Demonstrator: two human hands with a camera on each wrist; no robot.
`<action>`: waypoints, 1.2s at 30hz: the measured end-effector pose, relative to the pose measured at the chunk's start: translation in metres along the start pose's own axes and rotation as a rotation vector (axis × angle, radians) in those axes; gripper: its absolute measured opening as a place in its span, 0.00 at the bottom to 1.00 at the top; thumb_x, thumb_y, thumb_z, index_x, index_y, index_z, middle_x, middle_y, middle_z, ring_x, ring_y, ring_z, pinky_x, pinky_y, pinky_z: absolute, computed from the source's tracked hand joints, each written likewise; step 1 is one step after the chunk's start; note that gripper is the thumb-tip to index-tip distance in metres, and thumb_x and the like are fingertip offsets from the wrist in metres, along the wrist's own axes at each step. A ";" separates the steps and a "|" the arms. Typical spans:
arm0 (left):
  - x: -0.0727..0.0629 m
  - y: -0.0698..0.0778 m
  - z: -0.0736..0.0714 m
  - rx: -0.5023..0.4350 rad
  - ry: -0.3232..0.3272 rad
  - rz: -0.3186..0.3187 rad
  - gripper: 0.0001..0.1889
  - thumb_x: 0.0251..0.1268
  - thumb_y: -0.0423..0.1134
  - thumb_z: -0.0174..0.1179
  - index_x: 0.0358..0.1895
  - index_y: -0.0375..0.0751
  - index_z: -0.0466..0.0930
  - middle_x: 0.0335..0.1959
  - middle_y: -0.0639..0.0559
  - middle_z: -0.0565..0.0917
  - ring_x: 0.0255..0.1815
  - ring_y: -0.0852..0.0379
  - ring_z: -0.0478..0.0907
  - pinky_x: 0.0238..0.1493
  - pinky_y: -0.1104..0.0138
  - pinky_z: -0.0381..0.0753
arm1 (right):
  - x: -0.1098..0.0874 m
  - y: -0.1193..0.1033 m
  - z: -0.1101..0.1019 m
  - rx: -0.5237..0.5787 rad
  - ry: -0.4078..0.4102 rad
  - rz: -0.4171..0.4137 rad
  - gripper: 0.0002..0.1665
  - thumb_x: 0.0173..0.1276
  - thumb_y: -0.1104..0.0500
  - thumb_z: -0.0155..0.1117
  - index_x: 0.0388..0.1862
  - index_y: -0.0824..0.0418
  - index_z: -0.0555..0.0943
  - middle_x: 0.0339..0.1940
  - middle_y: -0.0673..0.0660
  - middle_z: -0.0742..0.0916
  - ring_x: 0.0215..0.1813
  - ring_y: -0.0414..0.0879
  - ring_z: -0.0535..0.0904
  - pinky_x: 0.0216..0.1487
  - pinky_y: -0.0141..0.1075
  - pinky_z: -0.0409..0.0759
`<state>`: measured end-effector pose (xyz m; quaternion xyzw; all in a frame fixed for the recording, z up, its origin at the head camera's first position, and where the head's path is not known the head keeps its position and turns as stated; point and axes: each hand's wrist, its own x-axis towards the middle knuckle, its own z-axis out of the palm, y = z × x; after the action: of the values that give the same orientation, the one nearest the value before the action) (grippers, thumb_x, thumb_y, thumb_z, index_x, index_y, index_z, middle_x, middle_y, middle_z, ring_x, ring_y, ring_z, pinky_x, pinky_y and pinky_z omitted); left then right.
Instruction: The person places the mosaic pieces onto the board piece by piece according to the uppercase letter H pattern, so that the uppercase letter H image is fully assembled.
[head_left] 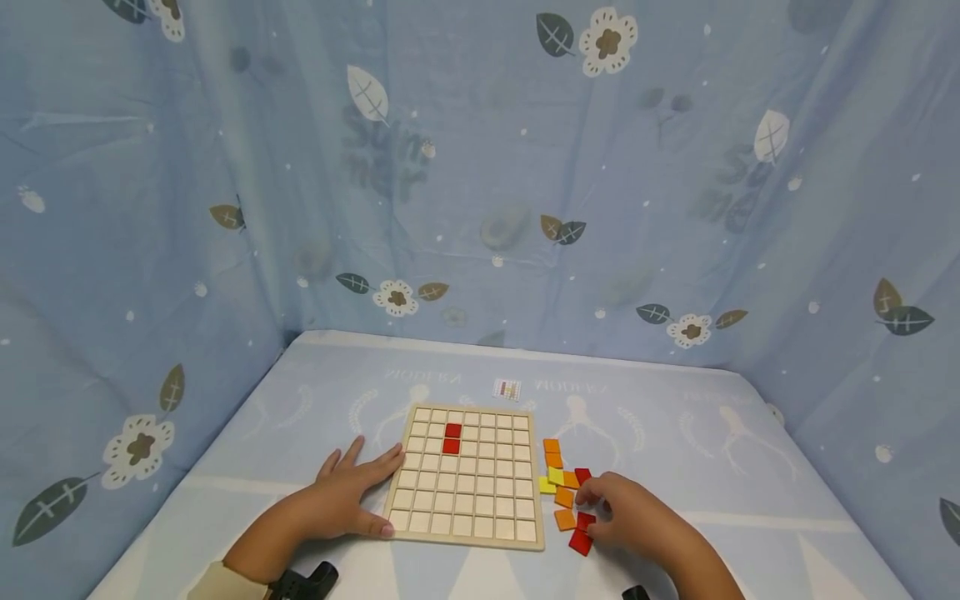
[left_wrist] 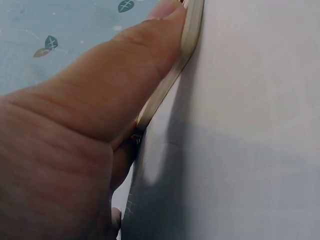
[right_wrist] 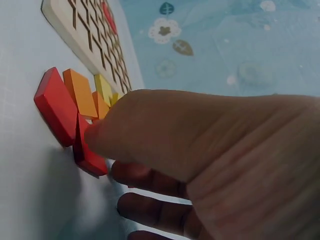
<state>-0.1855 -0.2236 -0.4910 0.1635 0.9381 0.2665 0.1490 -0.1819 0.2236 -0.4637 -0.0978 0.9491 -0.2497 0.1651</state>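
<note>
A wooden grid board (head_left: 464, 542) lies in front of me, two red square tiles (head_left: 452, 438) sitting one below the other in its upper left cells. My left hand (head_left: 341, 497) has its fingers spread along the board's left side, and its thumb touches the lower left corner. In the left wrist view the thumb (left_wrist: 135, 65) lies against the board's edge (left_wrist: 192, 30). Right of the board, my right hand (head_left: 628, 515) pinches a tilted red tile (right_wrist: 86, 159) between thumb and finger. Another red tile (right_wrist: 56, 107) lies flat beside it. The far fingertips are partly hidden.
Loose orange tiles (head_left: 564, 520), yellow tiles (head_left: 547, 485) and red tiles (head_left: 580, 542) lie close together along the board's right side. Behind the board is a small printed card (head_left: 507, 389). Patterned blue cloth (head_left: 480, 208) hangs around the table.
</note>
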 end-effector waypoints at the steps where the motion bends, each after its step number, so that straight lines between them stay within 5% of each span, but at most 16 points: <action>1: 0.000 0.000 0.000 -0.002 -0.002 -0.001 0.61 0.44 0.65 0.78 0.84 0.56 0.58 0.86 0.56 0.57 0.85 0.26 0.28 0.77 0.30 0.25 | 0.000 0.000 0.001 0.004 -0.006 0.002 0.18 0.55 0.64 0.80 0.42 0.48 0.86 0.41 0.47 0.82 0.45 0.47 0.75 0.55 0.49 0.83; 16: -0.001 -0.002 -0.001 0.001 -0.006 0.012 0.61 0.44 0.66 0.77 0.84 0.56 0.57 0.86 0.57 0.56 0.85 0.26 0.27 0.77 0.30 0.24 | 0.000 0.007 0.006 -0.066 -0.009 -0.050 0.22 0.52 0.64 0.83 0.42 0.44 0.87 0.39 0.46 0.80 0.45 0.45 0.76 0.52 0.44 0.85; 24: -0.001 -0.001 -0.001 0.001 -0.013 0.001 0.61 0.45 0.67 0.77 0.85 0.57 0.57 0.86 0.58 0.55 0.85 0.26 0.27 0.77 0.31 0.24 | 0.000 0.005 0.007 -0.033 0.002 0.019 0.20 0.53 0.63 0.82 0.42 0.46 0.87 0.36 0.47 0.80 0.43 0.46 0.75 0.49 0.43 0.83; 36: -0.001 -0.001 0.000 0.001 -0.013 -0.001 0.61 0.45 0.67 0.77 0.85 0.57 0.57 0.86 0.58 0.56 0.85 0.27 0.27 0.78 0.32 0.24 | 0.002 0.002 0.006 0.012 0.130 0.028 0.16 0.59 0.58 0.79 0.46 0.47 0.86 0.35 0.44 0.83 0.41 0.43 0.76 0.46 0.40 0.83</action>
<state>-0.1845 -0.2253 -0.4911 0.1649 0.9374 0.2647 0.1551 -0.1817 0.2221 -0.4707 -0.0671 0.9575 -0.2590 0.1073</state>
